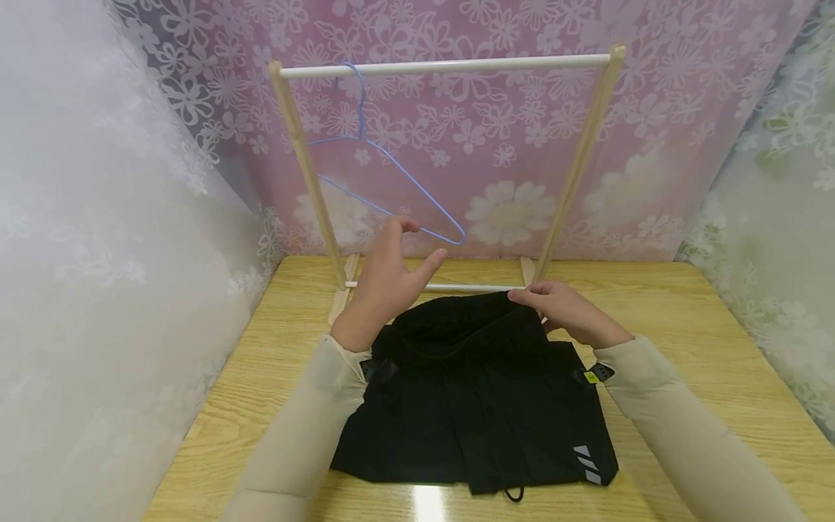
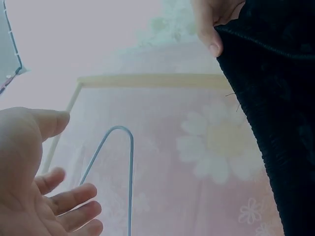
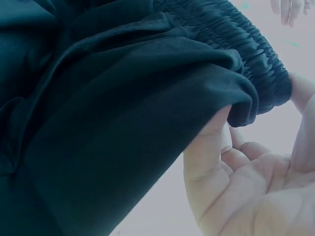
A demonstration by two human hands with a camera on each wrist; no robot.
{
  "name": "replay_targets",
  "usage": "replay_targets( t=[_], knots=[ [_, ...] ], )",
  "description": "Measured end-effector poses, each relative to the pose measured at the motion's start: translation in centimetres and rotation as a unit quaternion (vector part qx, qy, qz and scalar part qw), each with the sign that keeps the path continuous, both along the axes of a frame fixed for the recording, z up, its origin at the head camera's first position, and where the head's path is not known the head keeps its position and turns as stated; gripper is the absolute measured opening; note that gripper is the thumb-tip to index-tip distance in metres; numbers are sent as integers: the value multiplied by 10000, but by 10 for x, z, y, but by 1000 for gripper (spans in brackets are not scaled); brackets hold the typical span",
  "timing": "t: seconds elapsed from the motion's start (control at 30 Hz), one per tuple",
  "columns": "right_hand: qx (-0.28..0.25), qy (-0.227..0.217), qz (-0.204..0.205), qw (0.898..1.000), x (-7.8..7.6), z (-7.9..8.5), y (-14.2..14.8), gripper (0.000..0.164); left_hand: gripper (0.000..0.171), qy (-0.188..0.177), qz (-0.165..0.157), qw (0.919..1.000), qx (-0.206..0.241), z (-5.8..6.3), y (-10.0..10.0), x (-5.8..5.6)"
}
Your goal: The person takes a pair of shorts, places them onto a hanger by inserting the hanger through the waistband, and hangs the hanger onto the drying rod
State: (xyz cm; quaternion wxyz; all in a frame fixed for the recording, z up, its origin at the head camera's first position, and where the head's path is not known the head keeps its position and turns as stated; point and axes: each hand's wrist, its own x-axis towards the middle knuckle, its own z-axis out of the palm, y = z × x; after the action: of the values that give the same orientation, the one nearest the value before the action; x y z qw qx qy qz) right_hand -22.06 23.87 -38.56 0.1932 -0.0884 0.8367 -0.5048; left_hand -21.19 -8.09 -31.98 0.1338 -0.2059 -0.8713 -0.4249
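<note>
Black shorts (image 1: 417, 428) with a gathered elastic waistband (image 3: 268, 64) lie on the table, their waist end lifted toward the rack. My right hand (image 1: 574, 312) pinches the right end of that waistband between thumb and fingers, as the left wrist view also shows. My left hand (image 1: 391, 279) is raised above the left side of the shorts, fingers spread from the thumb and holding nothing. Just beyond it hangs a blue wire hanger (image 1: 417, 185). In the left wrist view, the hanger's rounded end (image 2: 120, 129) appears beside my loosely bent fingers (image 2: 78, 199).
A small rack stands at the back of the wooden table (image 1: 672, 312), with a white top rail (image 1: 457, 67), wooden posts (image 1: 580, 159) and a low white bar (image 1: 457, 288). Flowered cloth (image 1: 509, 210) rises behind it. A black cord loop (image 1: 515, 496) sticks out below the shorts.
</note>
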Motion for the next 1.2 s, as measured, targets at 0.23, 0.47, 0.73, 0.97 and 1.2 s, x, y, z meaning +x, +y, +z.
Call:
replay_targets(
  t=[0.23,0.47,0.73,0.97,1.2],
  knots=[
    [28,2,11,10000,0,0,4,52,57,235,13,9993,-297,2,12,-5],
    [-29,20,-80,10000,3,0,4,46,56,546,-17,9965,-631,-1,27,-17],
    [-42,-61,-54,10000,5,-4,7,45,52,587,114,9952,-776,-4,33,-18],
    [63,-68,-14,10000,6,-5,8,47,47,442,170,9984,-321,-2,29,-14],
    [72,-51,8,10000,8,-4,8,46,38,512,234,9981,-230,-1,27,-11]
  ],
)
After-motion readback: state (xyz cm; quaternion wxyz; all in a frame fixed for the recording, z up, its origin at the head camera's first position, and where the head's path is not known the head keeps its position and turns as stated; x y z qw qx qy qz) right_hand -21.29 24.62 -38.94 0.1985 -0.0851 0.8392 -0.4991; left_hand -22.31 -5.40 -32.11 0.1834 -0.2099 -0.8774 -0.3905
